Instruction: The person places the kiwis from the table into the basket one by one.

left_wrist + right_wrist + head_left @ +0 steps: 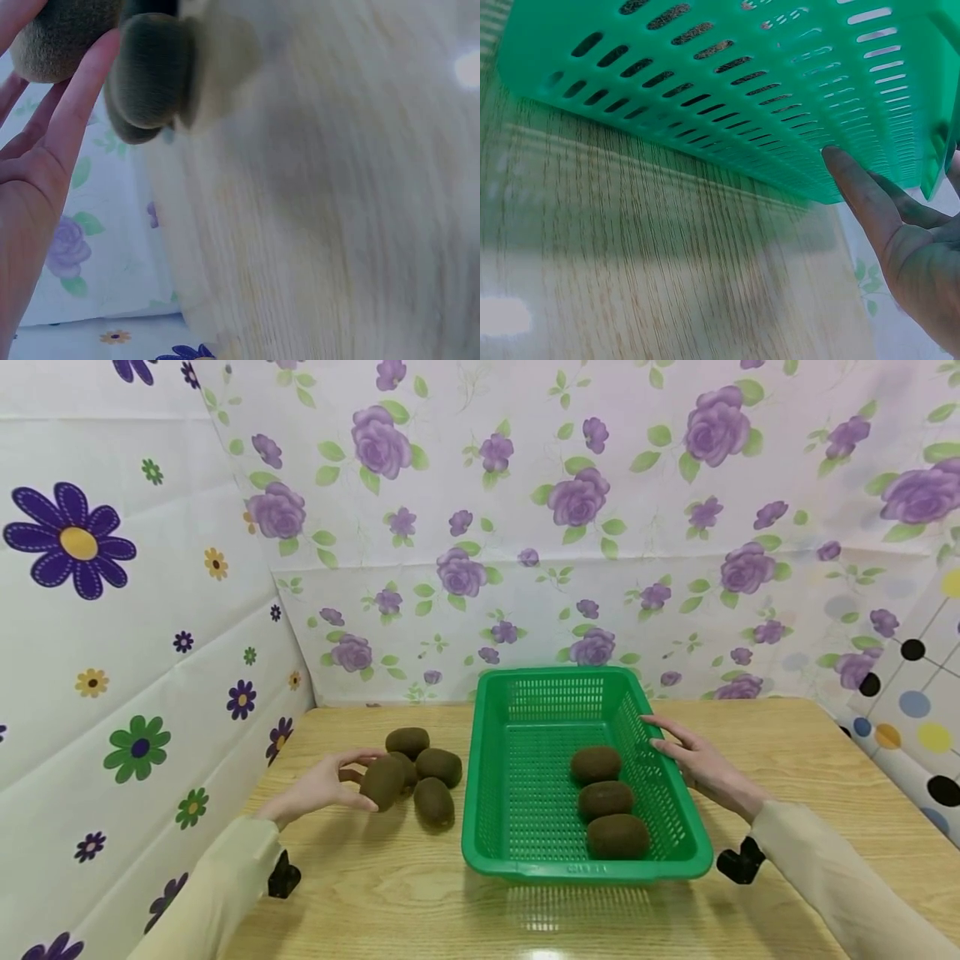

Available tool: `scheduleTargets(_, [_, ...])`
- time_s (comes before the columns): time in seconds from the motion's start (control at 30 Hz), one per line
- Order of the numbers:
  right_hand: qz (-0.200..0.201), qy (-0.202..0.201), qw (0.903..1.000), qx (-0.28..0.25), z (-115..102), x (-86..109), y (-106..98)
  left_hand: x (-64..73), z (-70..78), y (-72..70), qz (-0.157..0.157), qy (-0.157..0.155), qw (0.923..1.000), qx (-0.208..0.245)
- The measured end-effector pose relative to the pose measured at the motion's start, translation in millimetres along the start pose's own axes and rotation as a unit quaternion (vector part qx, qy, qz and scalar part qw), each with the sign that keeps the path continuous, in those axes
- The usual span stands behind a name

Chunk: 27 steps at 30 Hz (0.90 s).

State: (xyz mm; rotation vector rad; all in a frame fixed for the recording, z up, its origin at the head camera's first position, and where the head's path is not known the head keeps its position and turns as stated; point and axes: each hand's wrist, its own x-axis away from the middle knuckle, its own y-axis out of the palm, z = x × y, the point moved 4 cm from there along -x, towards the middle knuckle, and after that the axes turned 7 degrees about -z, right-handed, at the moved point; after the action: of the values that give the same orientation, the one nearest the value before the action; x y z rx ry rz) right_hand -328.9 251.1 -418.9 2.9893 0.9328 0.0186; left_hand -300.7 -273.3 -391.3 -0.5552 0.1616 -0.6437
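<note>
My left hand [327,788] holds a brown kiwi [383,782] between thumb and fingers, at the left side of a small group of kiwis. In the left wrist view the same kiwi [64,37] lies against the fingers. Beside it on the table are several more, among them a kiwi [434,802] at the front and another kiwi [407,742] at the back. My right hand [705,767] grips the right rim of a green plastic basket [587,867], some fingers over the edge and one digit against the outer slotted wall.
Three kiwis [606,800] lie in a row along the basket's right side. The wooden table [390,893] meets a flowered cloth [457,635] at its back and another patterned cloth [180,693] on the left. A black wrist camera [741,861] sits close to the basket's front right corner.
</note>
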Motion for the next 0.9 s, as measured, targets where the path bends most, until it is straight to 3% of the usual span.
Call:
scheduleTargets(0.37, [0.0, 0.004, 1.0, 0.002, 1, -0.2, -1, -11.0, 19.4, -12.4, 0.074, 0.009, 0.9937, 0.084])
scheduleTargets(0.5, [0.001, 0.004, 1.0, 0.001, 1, -0.1, -1, -17.8, 29.5, -17.5, 0.099, 0.012, 0.991, 0.089])
scheduleTargets(0.73, [0.007, 0.0, 0.9999, 0.009, 1, -0.3, -1, -29.0, 61.9, -10.8, 0.109, 0.015, 0.9828, 0.148])
scheduleTargets(0.9, [0.005, -0.003, 0.9999, 0.01, 1, -0.8, -1, -45.1, 71.3, -11.2, 0.11, 0.034, 0.9795, 0.165])
